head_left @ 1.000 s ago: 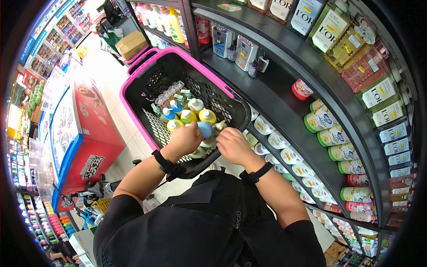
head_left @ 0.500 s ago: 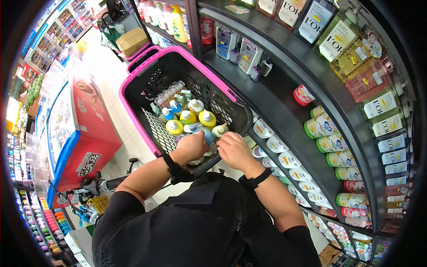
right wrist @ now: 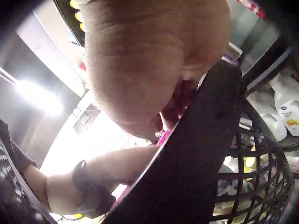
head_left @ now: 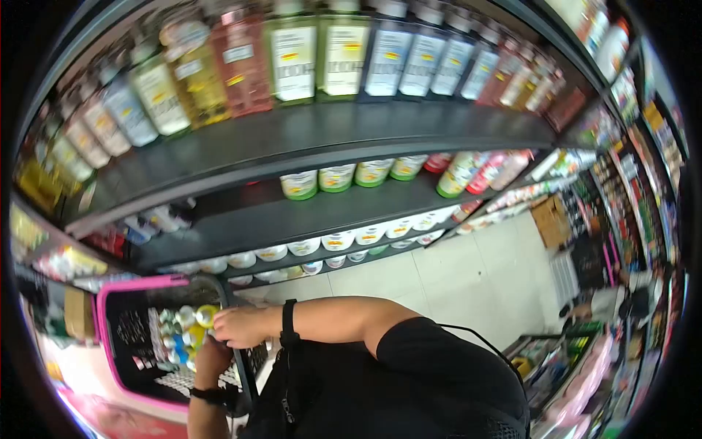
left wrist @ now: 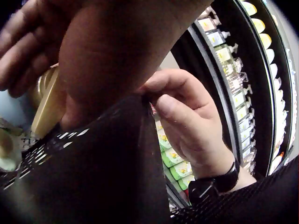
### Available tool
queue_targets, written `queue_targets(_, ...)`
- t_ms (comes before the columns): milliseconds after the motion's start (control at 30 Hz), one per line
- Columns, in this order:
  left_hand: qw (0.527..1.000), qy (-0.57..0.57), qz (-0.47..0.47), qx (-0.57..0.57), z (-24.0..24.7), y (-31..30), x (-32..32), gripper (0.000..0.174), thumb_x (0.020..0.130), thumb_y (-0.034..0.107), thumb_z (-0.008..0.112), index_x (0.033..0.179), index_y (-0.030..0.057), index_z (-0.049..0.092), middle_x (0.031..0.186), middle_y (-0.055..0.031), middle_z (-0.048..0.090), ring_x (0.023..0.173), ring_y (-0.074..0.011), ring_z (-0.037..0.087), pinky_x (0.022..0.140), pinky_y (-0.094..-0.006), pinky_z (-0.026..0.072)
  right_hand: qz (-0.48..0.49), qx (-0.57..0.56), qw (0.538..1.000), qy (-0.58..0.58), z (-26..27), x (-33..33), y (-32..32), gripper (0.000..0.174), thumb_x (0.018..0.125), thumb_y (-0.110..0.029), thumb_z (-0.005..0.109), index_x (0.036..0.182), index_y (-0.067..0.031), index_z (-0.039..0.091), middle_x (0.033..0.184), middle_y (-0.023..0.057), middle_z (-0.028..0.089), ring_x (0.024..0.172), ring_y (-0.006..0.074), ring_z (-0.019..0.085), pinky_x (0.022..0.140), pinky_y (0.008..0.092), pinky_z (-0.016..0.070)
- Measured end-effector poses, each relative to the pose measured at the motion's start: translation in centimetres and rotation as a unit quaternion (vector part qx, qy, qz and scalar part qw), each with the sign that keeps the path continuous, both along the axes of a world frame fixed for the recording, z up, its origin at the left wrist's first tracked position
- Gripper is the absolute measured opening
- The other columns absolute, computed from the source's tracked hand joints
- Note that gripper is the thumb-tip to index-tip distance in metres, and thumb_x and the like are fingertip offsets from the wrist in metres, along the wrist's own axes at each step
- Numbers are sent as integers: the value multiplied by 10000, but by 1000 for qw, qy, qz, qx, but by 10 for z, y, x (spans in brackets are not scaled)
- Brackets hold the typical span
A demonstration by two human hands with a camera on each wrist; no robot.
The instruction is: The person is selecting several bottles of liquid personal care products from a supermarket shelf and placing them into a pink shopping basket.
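A black shopping basket with a pink rim [head_left: 106, 344] stands at the lower left in the head view, with several pump bottles inside, among them one with a yellow body [head_left: 207, 314]. My left hand [head_left: 212, 357] is inside the near end, over the bottles. In the left wrist view, its bent fingers hang above a light blue surface [left wrist: 11, 109], beside a cream pump head [left wrist: 49, 105]; I cannot tell if it holds either. My right hand [left wrist: 189, 121] grips the basket's black near edge, thumb and fingers curled at it. In the right wrist view its fingers are partly hidden behind that edge.
Dark shelves [head_left: 307, 135] run across beyond the basket, with rows of pump bottles [head_left: 387, 62] on the upper board. Green-bottomed containers [head_left: 336, 178] and white-topped bottles [head_left: 338, 240] fill the lower ones. Tiled floor [head_left: 468, 271] and a cardboard box [head_left: 552, 219] lie to the right.
The head view has swung right, so the basket now appears at lower left and the shelves spread across the top. Both hands stay at the basket's near end.
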State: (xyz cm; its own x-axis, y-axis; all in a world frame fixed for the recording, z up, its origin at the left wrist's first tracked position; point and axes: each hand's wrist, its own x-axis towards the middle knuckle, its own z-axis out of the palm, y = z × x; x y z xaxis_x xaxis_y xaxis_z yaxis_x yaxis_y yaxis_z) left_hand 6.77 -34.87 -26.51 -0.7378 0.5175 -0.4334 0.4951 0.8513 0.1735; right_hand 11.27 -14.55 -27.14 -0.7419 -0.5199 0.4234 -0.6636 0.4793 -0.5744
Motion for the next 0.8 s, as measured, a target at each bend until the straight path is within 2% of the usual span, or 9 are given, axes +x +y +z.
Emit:
queue_targets(100, 999, -34, 38, 18, -10, -11, -5, 451, 898, 293, 564, 1130, -76, 448, 965, -372, 660, 946, -535, 642, 795, -594, 514, -76, -52, 996, -19, 8, 16, 32, 165, 814, -167, 648, 926, -48, 668, 991, 129, 674, 1058, 335, 608, 950, 451, 483)
queue_targets(233, 998, -20, 56, 24, -16, -7, 2, 390, 922, 294, 588, 1074, -43, 464, 954, -352, 669, 954, -528, 646, 773, -575, 515, -208, -122, 961, -136, -13, 57, 105, 166, 866, -182, 630, 968, -53, 654, 970, 148, 670, 930, 344, 649, 826, 452, 519)
queue_targets(333, 999, -19, 34, 38, -30, -17, -5, 399, 918, 289, 606, 1082, -45, 462, 959, -337, 675, 957, -518, 650, 764, -558, 520, -368, -142, 895, -210, -59, 117, 177, 155, 896, -202, 635, 975, -69, 646, 904, 138, 679, 836, 330, 659, 733, 416, 521)
queue_targets(400, 999, -26, 40, 5, -22, -6, -3, 372, 922, 243, 547, 1130, -58, 478, 1009, -342, 670, 1003, -510, 643, 839, -565, 518, -463, -196, 820, -274, -87, 174, 222, 133, 890, -174, 655, 957, -59, 650, 869, 115, 678, 809, 244, 656, 727, 383, 519)
queue_targets(467, 998, -39, 49, 21, -24, -8, -6, 367, 925, 243, 582, 1122, -54, 495, 972, -321, 686, 946, -474, 679, 797, -519, 545, -546, -204, 777, -236, -151, 230, 267, 153, 891, -160, 679, 995, -48, 674, 856, 97, 665, 808, 196, 631, 730, 345, 517)
queue_targets(633, 959, -187, 203, 66, -6, 8, -9, 343, 910, 139, 586, 1178, -62, 514, 747, -223, 693, 570, -270, 710, 470, -377, 570, -730, -274, 604, -165, -138, 336, 376, 118, 903, -123, 591, 933, -26, 651, 811, 61, 674, 743, 146, 628, 679, 306, 519)
queue_targets(700, 960, -203, 184, 64, -41, -18, -39, 339, 901, 103, 569, 1183, -77, 514, 742, -234, 683, 573, -290, 710, 487, -398, 587, -805, -234, 542, -55, -118, 357, 419, 223, 885, -124, 655, 1073, -7, 634, 877, 76, 673, 773, 159, 626, 708, 303, 528)
queue_targets(733, 955, -209, 197, 67, -20, -1, -30, 317, 896, 93, 561, 1157, -84, 530, 745, -236, 682, 578, -302, 712, 481, -412, 590, -796, -292, 526, -59, -101, 367, 443, 379, 866, -167, 691, 1180, 24, 601, 954, 156, 690, 875, 255, 669, 796, 363, 534)
queue_targets(800, 952, -209, 209, 81, 12, 21, -19, 290, 891, 82, 551, 1115, -101, 550, 731, -231, 675, 576, -333, 710, 447, -442, 586, -787, -310, 532, 44, -54, 370, 473, 528, 815, -124, 750, 1270, 26, 527, 997, 136, 660, 888, 235, 646, 802, 372, 527)
